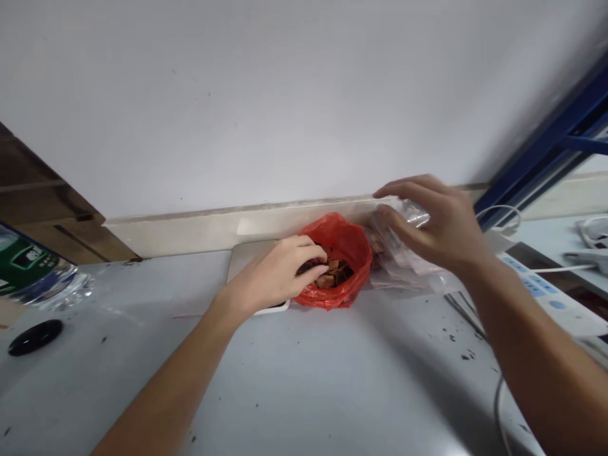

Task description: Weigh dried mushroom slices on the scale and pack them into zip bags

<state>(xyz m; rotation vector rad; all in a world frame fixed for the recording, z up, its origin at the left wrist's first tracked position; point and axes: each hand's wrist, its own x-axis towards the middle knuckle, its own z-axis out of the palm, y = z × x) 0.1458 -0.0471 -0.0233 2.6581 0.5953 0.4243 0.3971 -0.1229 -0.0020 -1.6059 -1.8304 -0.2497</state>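
Observation:
A red plastic bag [360, 244] stands with its mouth spread wide, and brown dried chunks [335, 273] lie inside it. My left hand [285, 266] reaches over the bag's left rim. Its thumb and fingers are curved and apart, just at the chunks; whether the fingertips touch them is unclear. Under that hand is a flat kitchen scale [244, 256], mostly covered. My right hand [432, 221], slightly blurred, is raised over clear plastic bags [396, 263] right of the red bag. Its thumb and fingers are spread, with nothing seen between them.
A white power strip [546, 288] with cables lies at the right, near a blue metal frame [546, 145]. At the left are a large water bottle [38, 269], a black oval object [35, 337] and a cardboard box [52, 221]. The wall [285, 107] rises behind.

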